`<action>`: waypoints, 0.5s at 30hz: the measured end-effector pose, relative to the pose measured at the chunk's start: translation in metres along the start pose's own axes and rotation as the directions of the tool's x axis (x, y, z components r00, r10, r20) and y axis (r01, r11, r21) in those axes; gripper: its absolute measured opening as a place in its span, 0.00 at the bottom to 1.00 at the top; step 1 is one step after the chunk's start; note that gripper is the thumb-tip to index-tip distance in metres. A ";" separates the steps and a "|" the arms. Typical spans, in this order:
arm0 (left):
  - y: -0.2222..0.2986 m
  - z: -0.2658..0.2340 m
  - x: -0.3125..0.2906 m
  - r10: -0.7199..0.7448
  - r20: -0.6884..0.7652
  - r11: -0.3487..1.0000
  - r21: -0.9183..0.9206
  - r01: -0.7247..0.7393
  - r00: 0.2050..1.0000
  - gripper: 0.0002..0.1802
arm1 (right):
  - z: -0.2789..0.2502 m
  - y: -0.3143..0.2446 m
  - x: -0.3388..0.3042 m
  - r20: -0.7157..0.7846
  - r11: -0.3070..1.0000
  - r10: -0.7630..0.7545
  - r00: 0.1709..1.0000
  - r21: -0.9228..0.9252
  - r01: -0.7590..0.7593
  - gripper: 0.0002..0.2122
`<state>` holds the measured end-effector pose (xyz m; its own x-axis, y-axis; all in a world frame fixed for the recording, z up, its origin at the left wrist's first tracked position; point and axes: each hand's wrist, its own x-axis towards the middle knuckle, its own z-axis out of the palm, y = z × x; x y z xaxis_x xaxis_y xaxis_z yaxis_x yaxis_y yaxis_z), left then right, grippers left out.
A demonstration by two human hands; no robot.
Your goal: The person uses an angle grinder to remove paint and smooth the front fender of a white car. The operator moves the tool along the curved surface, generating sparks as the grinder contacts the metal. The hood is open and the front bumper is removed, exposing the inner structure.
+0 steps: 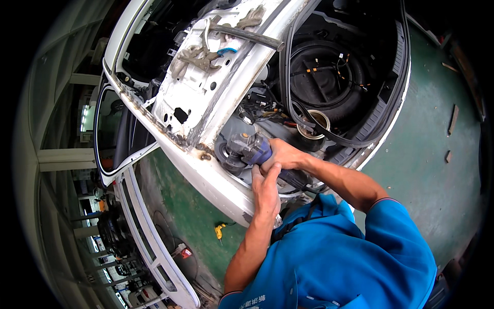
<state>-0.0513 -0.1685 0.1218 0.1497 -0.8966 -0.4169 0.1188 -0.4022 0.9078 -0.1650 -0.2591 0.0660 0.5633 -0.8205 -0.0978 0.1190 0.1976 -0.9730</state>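
I hold a blue and grey angle grinder [256,148] with both hands at the rear corner of a white car body [206,177]. My right hand [285,154] is wrapped round the grinder's blue casing. Just below it, my left hand [266,191] grips the casing from the near side, its thumb up by the right hand; some of its fingers are hidden. The grinder's head points left, with its round disc end close to the rusty, bare seam [205,154] of the body. Whether the disc touches the metal I cannot tell.
Past my hands lies the boot with a round black wheel well [329,77], a loose black rubber seal [288,77] and an open metal can [315,123]. Work gloves [188,59], clamps and a metal bar [247,36] rest on the white panel. A yellow drill [220,230] lies on the green floor.
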 end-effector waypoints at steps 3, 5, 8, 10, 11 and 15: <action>0.000 0.000 -0.001 0.012 -0.001 1.000 0.008 -0.012 1.000 0.33 | 0.001 0.001 0.001 -0.005 1.000 -0.009 1.000 -0.013 0.009 0.24; 0.000 0.000 -0.002 0.019 -0.001 1.000 0.006 -0.019 1.000 0.33 | 0.001 0.004 0.002 -0.009 1.000 -0.017 1.000 -0.010 0.017 0.24; 0.000 0.000 -0.002 0.026 0.002 1.000 -0.002 -0.026 1.000 0.33 | 0.000 0.006 0.003 -0.006 0.999 -0.028 1.000 -0.017 0.028 0.24; -0.003 -0.001 -0.001 0.026 0.008 1.000 -0.004 -0.026 1.000 0.32 | -0.001 0.006 0.004 0.004 0.999 -0.032 0.999 -0.043 0.032 0.23; -0.004 -0.001 0.000 0.035 0.001 0.999 0.005 -0.035 0.999 0.32 | -0.002 0.006 0.004 -0.001 0.998 -0.043 0.999 -0.040 0.043 0.23; -0.004 0.001 0.000 0.045 -0.009 0.999 -0.011 -0.045 0.999 0.31 | -0.003 0.003 0.003 -0.002 0.999 -0.028 1.000 -0.028 0.028 0.24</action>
<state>-0.0528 -0.1671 0.1177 0.1641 -0.9118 -0.3765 0.1230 -0.3597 0.9249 -0.1651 -0.2628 0.0620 0.5582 -0.8267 -0.0708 0.1115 0.1594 -0.9809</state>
